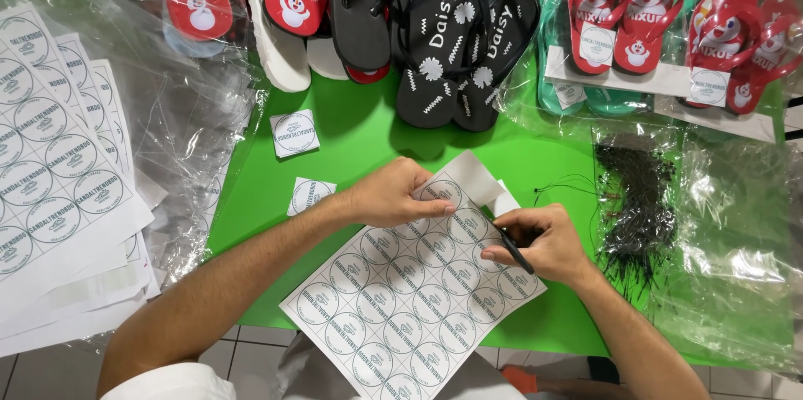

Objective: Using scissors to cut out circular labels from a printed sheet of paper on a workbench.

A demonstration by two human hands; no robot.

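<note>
Head view: left hand (391,192) presses glossy round-sticker sheet (410,295).

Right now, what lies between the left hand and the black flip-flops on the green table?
In the head view, only bare green table lies between the left hand and the black flip-flops.

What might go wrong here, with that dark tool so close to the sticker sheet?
The left hand pins only the far corner of the sticker sheet, whose near end overhangs the green table; it may slip or bend. The dark tool in the right hand might nick neighbouring round stickers. The two loose cut stickers could get brushed off.
</note>
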